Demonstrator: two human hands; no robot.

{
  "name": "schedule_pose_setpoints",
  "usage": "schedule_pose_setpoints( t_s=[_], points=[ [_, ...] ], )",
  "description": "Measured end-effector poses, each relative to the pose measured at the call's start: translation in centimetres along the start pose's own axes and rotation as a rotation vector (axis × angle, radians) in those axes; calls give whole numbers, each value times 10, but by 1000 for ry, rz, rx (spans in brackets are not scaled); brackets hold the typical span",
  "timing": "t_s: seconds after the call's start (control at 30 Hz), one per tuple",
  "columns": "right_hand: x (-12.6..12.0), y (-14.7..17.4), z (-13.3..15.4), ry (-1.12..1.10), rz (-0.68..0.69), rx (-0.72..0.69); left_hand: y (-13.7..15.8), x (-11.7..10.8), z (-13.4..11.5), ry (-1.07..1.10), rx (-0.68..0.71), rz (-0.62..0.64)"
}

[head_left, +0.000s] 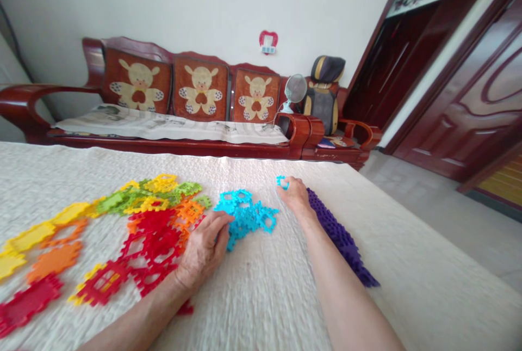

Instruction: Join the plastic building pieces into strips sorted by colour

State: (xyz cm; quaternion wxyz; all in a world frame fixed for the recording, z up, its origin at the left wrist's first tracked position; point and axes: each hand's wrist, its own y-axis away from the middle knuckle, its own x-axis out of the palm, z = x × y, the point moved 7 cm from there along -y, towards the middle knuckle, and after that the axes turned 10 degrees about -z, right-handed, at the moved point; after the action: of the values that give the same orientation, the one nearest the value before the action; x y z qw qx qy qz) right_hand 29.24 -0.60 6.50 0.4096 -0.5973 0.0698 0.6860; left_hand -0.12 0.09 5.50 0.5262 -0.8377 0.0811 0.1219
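Note:
My right hand point(296, 196) pinches a small light-blue interlocking plastic piece point(281, 181), holding it near the far end of a long row of purple interlocking pieces point(338, 236). A heap of light-blue pieces point(244, 215) lies in the middle of the table. At its left edge my left hand point(207, 247) has its fingers curled together, the fingertips touching the heap; whatever is between them is hidden. Red pieces point(159, 236) spread out left of that hand and are partly covered by it.
Orange pieces point(59, 258), green pieces point(118, 198) and a line of yellow pieces point(36, 236) lie on the left of the cloth-covered table point(261, 296). Beyond its far edge stand a wooden sofa point(183, 147) with bear cushions and a small fan point(296, 90).

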Motion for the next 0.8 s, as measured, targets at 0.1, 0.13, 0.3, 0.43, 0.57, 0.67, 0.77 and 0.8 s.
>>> schedule_pose_setpoints(
  t_s=[0.1,0.13,0.3,0.43,0.57,0.67,0.77,0.8],
  points=[
    [8,8,2,17,-14,-38,0,0,-1,9,16,2],
    [9,10,3,21,-17,-46,0,0,-1,10,20,1],
    [8,17,4,29,-20,-52,2,1,-1,10,41,-1],
    [8,19,3,46,-14,-39,2,1,-2,11,51,4],
    [10,19,4,67,5,-46,2,1,-3,15,54,0],
    [11,19,5,83,17,-47,2,2,-2,14,50,14],
    [10,19,5,100,21,-35,3,3,-2,3,47,30],
    [10,19,4,107,20,-28,3,3,-1,0,46,32]
  ],
)
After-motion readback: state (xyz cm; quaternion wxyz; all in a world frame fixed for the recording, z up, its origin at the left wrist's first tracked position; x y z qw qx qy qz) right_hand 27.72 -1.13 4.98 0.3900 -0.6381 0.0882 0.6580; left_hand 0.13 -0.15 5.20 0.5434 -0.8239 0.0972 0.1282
